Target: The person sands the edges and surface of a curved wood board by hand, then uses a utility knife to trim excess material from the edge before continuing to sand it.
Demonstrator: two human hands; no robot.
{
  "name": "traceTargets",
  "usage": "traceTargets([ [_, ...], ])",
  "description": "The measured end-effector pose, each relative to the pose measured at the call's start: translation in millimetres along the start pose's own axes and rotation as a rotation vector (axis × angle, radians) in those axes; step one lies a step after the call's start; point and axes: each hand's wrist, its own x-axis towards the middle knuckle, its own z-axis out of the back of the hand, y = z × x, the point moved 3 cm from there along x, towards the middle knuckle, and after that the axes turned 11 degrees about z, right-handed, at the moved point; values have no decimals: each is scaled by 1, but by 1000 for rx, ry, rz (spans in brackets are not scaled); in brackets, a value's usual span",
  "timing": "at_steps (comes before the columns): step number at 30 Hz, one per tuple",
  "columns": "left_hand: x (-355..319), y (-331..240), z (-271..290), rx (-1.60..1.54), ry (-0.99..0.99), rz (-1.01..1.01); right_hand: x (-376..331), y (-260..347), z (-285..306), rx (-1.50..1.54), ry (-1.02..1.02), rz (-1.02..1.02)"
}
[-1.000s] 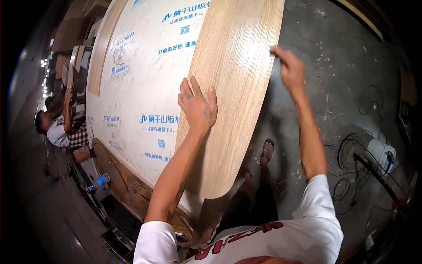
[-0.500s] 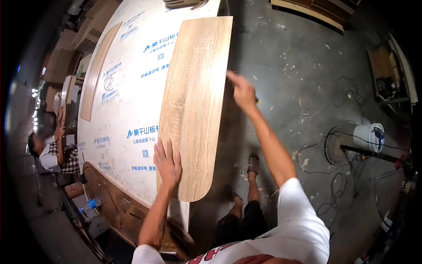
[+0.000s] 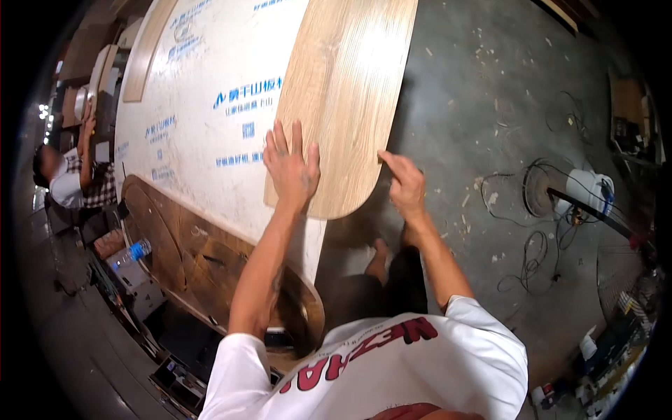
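A long wood-grain board with a rounded near corner lies on a white printed sheet, its right side overhanging the floor. Flat on the board's near left part rests my left hand, fingers spread. My right hand is closed, its fingertips at the right edge just above the rounded corner. A small brown piece shows at those fingertips; its kind is too small to make out.
A narrower wood strip lies at the sheet's far left. Nearer is a dark brown round-ended panel, with a plastic bottle beside it. Another person works at the left. Cables and a white bucket are on the right floor.
My right hand has come down along the board's right edge toward the rounded corner. My left hand stays flat on the board. The whole view has shifted, placing the board higher.
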Motion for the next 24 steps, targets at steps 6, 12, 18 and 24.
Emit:
traceTargets([
  [6, -4, 12, 3, -28, -41, -15, -55, 42, -11, -40, 28, 53],
  [12, -2, 0, 4, -93, -41, -25, 48, -25, 3, -38, -103, 10],
  [18, -9, -2, 10, -90, -81, -19, -51, 33, -21, -105, -44, 28],
  [24, -13, 8, 3, -126, -128, 6, -59, 33, -3, 312, -193, -543],
])
